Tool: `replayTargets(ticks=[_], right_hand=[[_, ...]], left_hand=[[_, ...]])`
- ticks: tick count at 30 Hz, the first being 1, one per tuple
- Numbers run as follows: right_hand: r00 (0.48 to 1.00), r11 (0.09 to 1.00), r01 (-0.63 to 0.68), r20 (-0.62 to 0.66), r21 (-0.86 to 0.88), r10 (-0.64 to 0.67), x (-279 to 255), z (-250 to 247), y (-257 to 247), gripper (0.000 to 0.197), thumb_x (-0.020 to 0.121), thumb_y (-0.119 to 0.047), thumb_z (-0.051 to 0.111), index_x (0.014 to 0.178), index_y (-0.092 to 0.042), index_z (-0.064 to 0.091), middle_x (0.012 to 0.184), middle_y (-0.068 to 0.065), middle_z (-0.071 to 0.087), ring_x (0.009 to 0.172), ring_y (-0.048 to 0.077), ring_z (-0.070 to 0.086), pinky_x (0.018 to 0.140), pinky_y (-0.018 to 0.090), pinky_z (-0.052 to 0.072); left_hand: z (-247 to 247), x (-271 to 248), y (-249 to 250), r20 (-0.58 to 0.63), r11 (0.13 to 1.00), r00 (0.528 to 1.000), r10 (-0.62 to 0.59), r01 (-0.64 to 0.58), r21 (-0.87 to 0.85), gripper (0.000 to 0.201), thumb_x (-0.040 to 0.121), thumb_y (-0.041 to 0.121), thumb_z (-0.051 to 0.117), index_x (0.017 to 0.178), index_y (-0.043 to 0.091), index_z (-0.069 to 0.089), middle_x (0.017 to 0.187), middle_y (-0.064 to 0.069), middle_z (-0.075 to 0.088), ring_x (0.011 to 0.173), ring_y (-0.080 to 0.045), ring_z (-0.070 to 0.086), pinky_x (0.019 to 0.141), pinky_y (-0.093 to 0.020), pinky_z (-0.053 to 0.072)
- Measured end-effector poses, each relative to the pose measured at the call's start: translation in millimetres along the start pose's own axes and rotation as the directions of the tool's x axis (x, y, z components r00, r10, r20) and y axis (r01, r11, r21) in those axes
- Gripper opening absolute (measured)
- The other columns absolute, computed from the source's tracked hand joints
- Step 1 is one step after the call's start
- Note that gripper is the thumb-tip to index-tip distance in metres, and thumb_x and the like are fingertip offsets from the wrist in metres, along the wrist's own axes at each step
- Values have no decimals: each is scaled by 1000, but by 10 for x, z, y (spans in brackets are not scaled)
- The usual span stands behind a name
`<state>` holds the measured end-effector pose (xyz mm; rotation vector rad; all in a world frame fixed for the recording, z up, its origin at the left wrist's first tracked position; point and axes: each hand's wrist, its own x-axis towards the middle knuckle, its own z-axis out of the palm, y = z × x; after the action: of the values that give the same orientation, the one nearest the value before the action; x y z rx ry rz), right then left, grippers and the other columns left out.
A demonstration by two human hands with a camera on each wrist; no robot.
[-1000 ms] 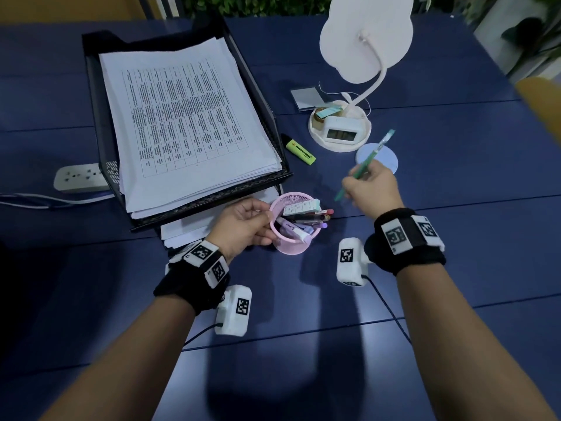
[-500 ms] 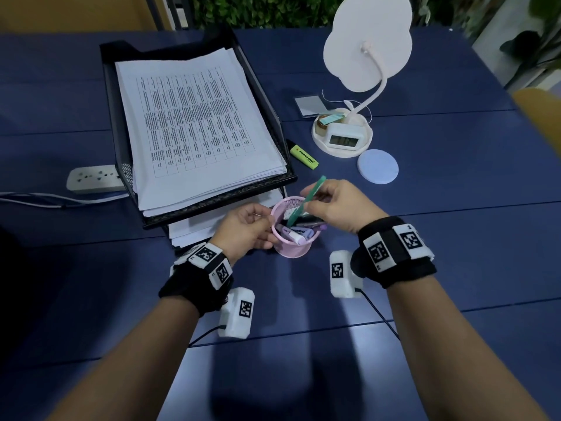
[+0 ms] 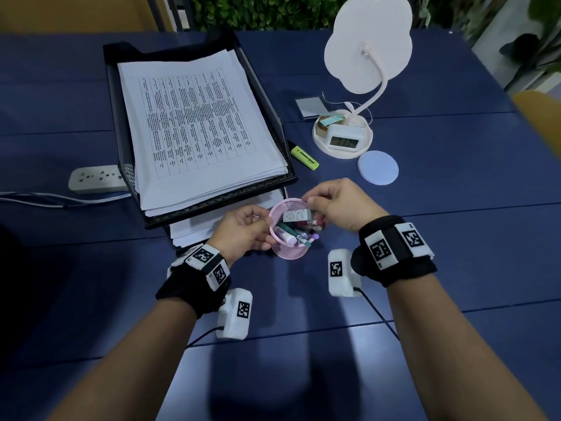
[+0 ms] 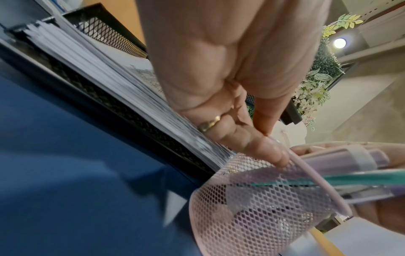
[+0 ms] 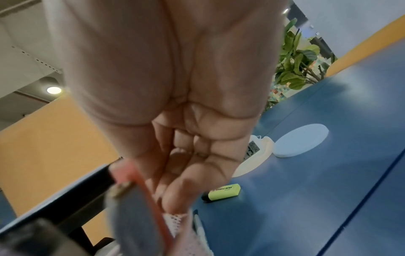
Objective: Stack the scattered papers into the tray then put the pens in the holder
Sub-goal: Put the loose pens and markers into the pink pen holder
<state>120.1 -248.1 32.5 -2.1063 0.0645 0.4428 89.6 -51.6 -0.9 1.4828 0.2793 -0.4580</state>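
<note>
A pink mesh pen holder (image 3: 288, 250) stands tilted on the blue table, with several pens in it, a teal pen (image 3: 299, 238) among them. My left hand (image 3: 267, 229) grips its left rim; the left wrist view shows those fingers (image 4: 274, 155) on the holder (image 4: 252, 207). My right hand (image 3: 308, 202) has curled fingers pinching the far rim, seen close in the right wrist view (image 5: 173, 202). A thick paper stack (image 3: 194, 132) lies in the black mesh tray (image 3: 218, 202). A yellow highlighter (image 3: 305, 154) lies on the table right of the tray.
A white lamp with a clock in its base (image 3: 343, 138) and a round white coaster (image 3: 378, 168) sit behind my right hand. A power strip (image 3: 94, 179) with its cable lies left of the tray. More sheets (image 3: 197, 229) show under the tray's front.
My right hand brought the teal pen from above the coaster leftward into the holder. The pen now lies in the holder and the hand is at the rim.
</note>
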Motion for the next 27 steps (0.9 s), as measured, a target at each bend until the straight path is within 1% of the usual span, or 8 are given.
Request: replayTargets(ticks=[3,5,8,10,16,21,23,27], right_hand=[[998,999,-8,-54,41,11,81,-27,39,16,94,-12,51,95,-8,67,69,0,62,55,9,54,48,11,44],[994,999,-13,-104,30,16,197,-55,87,17,95,-14,50,94,-11,67,70,-1,63,56,10,53,48,10,42],[985,999,-34,-170,-30,29,430,-77,178,16,94,-18,52,92,-15,68,74,-1,65,66,14,57,62,21,46],[979,985,-50,-201,-167,16,607,-97,225,19,93,-20,53,97,-13,70,89,4,68,82,19,59,74,24,44],[985,851,-113,-169,-513,29,1160,-76,314,31,92,-11,47,117,-7,65,118,19,64,109,35,58,90,34,47],[999,747,-25,9,-665,42,1456,-15,380,55,91,-5,46,144,-13,37,153,6,31,132,31,41,106,33,36],[1000,710,-16,5,-704,28,1511,-26,389,52,92,-8,46,143,-14,38,144,11,43,124,33,48,97,34,42],[995,647,-92,-90,-757,36,1590,-53,385,37,90,-23,57,123,-6,59,114,18,62,106,35,58,79,33,46]], left_hand=[[-32,-23,14,1,1000,1000,-5,5,0,9,92,-1,55,88,7,55,70,-14,58,43,-9,61,43,-18,51],[-64,-29,23,-2,1000,1000,-12,12,-1,10,91,-1,55,86,8,55,70,-14,58,43,-10,62,42,-18,51],[-121,-30,34,4,1000,1000,-28,28,7,11,91,-2,56,85,8,56,66,-11,60,43,-11,62,42,-19,51],[-155,-21,44,23,999,999,-40,39,26,12,90,-2,56,84,8,56,60,-7,63,43,-11,62,41,-19,50],[-233,72,60,46,995,995,-88,86,45,14,90,-1,56,84,11,55,54,1,65,42,-9,60,42,-19,49],[-283,152,42,84,992,990,-117,112,57,13,91,0,55,86,13,56,53,-1,64,43,-9,60,44,-19,50],[-296,178,34,100,991,987,-122,116,66,13,91,1,54,87,13,56,54,-1,64,44,-9,60,46,-18,50],[-288,198,32,113,990,985,-127,120,68,15,92,2,54,85,14,56,53,0,64,43,-8,59,46,-18,50]])
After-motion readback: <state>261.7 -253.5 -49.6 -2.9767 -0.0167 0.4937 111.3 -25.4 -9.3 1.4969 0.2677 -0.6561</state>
